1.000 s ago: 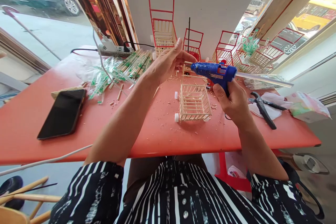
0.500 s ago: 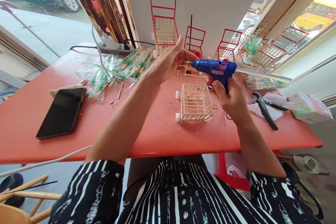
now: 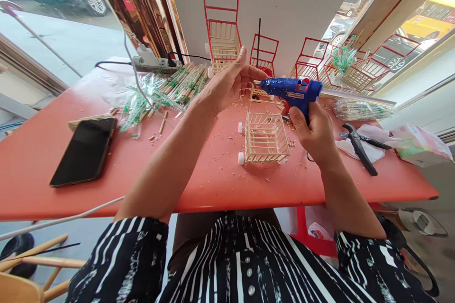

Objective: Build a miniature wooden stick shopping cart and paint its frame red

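Note:
My right hand [image 3: 314, 135] is wrapped round the handle of a blue hot glue gun [image 3: 291, 90], its nozzle pointing left and a clear glue stick [image 3: 359, 97] sticking out at the back. At the nozzle is my left hand [image 3: 236, 78], thumb up and fingers stretched out; whether the fingertips touch the gun I cannot tell. Below the gun a small basket cart of thin wooden sticks [image 3: 266, 137] with white wheels [image 3: 241, 157] rests on the red table [image 3: 213, 184]. Behind it, a flat stick frame [image 3: 265, 97] lies partly hidden by the gun and hand.
Finished-looking carts with red handles, one tall [image 3: 223, 33], stand along the back. Left are wrapped chopsticks [image 3: 183, 80], a power strip [image 3: 152, 65] and a phone [image 3: 85, 151]. Pliers [image 3: 359, 149] and a tissue pack [image 3: 419, 144] lie right. Wood crumbs dot the table.
Almost nothing differs. The glue gun and my right hand have shifted very slightly; my left hand keeps its pose at the nozzle.

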The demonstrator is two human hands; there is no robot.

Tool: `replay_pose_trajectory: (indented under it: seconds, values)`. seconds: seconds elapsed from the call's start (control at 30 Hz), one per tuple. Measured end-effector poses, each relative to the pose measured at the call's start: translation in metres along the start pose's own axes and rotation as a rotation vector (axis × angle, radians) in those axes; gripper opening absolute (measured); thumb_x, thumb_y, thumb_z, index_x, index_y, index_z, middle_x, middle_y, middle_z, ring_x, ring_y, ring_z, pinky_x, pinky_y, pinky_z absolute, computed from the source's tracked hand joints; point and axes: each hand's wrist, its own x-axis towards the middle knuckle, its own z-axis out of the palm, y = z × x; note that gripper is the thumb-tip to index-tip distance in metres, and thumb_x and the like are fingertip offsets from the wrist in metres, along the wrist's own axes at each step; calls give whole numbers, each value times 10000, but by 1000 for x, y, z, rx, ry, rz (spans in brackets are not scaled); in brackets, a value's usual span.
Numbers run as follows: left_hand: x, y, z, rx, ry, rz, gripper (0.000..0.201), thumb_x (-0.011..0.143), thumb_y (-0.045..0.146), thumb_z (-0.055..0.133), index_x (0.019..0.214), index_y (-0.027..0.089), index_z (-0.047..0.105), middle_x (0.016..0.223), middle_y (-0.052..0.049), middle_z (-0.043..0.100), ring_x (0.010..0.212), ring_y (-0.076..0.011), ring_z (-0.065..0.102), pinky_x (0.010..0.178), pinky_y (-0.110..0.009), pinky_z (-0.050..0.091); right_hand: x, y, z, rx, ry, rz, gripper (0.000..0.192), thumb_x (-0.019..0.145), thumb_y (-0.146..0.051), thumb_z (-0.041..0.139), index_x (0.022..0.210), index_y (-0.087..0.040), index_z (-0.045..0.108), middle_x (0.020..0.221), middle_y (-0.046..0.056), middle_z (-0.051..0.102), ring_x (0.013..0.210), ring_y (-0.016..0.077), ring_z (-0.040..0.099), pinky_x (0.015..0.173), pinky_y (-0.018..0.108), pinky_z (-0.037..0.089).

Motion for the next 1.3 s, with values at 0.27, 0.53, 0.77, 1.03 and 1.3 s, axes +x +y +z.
replay_pose_trajectory:
  seconds: [0.27,0.53,0.77,1.03,1.3]
  values:
    - [1,-2,-2,21,18,22,757,1122,767,344,977,210,836,987,-105,828,1089,-292,834,890,-427,691,0,0,1,-6,0,-16,441,1085,-685,551,1120,-279,721,914,85,801,839,277,760,798,444,623]
    - [1,-2,-1,15,32,28,797,1112,802,323,998,203,837,995,-113,829,1088,-296,843,897,-431,693,0,2,2,-30,9,-24,392,1087,-647,569,1108,-284,715,959,90,808,847,288,755,787,458,613]
    - [0,-2,-2,-21,2,11,847,1096,848,295,938,210,829,1001,-105,845,1094,-282,845,907,-407,701,0,1,2,-44,19,-28,409,1094,-647,554,1124,-274,719,958,89,801,830,283,745,766,452,597]
    - [-2,-1,-1,16,25,26,808,1096,832,335,980,201,826,980,-111,835,1097,-299,846,897,-428,695,0,3,2,-52,29,-30,456,1087,-697,553,1146,-277,720,916,73,787,775,249,705,724,425,575]
    - [-2,-1,-2,11,23,24,815,1098,838,321,988,203,820,971,-107,829,1070,-293,850,889,-418,693,0,3,0,-82,36,-46,424,1096,-671,550,1130,-283,717,859,55,713,755,260,681,718,434,569]
